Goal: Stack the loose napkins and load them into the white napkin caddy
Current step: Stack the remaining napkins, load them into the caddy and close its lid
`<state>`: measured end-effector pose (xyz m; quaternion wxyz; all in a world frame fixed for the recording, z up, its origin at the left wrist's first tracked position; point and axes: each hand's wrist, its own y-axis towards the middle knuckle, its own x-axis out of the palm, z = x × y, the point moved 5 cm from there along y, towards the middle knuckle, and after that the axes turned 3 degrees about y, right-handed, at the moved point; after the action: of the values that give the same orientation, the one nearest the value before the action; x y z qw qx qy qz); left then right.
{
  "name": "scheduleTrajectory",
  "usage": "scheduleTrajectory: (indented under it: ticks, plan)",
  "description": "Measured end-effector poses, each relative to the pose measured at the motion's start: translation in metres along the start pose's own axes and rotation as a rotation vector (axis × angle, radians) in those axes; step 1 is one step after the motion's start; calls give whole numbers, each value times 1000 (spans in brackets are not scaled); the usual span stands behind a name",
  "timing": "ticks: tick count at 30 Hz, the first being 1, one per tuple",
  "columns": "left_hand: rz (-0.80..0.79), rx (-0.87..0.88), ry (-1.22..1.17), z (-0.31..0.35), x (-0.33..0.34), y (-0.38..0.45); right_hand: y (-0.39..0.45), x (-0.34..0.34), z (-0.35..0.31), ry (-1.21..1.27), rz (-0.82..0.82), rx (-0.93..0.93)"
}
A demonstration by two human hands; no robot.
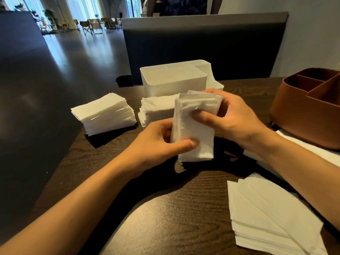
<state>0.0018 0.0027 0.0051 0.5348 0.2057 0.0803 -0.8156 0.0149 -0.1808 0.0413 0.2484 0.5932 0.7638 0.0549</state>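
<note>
A small upright bundle of white paper napkins [195, 129] is being pinched and squared between the left hand [158, 142] and right hand [233, 118], just near of the empty white ribbed plastic caddy [174, 83], seemingly awaiting loading.

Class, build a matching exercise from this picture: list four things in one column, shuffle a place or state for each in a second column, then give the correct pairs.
Things
1. white napkin caddy
2. brown caddy
3. held napkin bundle
4. fanned napkin pile

Places or states
A. gripped between the left hand and the right hand
B. at the table's right edge, compartments showing nothing inside
C. spread loosely at the near right
D. at the table's far side, behind two napkin stacks

Pairs: 1-D, 2-B, 3-A, 4-C
</note>
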Motion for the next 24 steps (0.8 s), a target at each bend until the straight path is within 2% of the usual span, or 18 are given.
scheduleTrajectory:
  ticks: [3, 5, 8, 10, 14, 18, 21, 24]
  plan:
    - [17, 24, -66, 8, 4, -2, -2, 13, -6, 21, -11, -28]
    - [50, 27, -222, 7, 4, -1, -2, 19, -3, 27, -63, 25]
    - [47, 16, -502, 2, 3, 3, -5, 29, 1, -140, -217, 110]
    - [8, -20, -563, 1, 2, 5, -5, 28, 3, -185, -232, 113]
    - [73, 55, -295, -2, -12, 7, -1, 10, 4, -252, -164, 104]
    - [176, 129, -101, 13, -37, 2, 0, 2, -2, -442, -275, 25]
    - [127, 130, 6, 17, -43, 1, 0, -2, 0, -554, -318, -16]
    - [-20, 99, 158, 14, -33, -1, 0, -2, 8, -593, -380, -5]
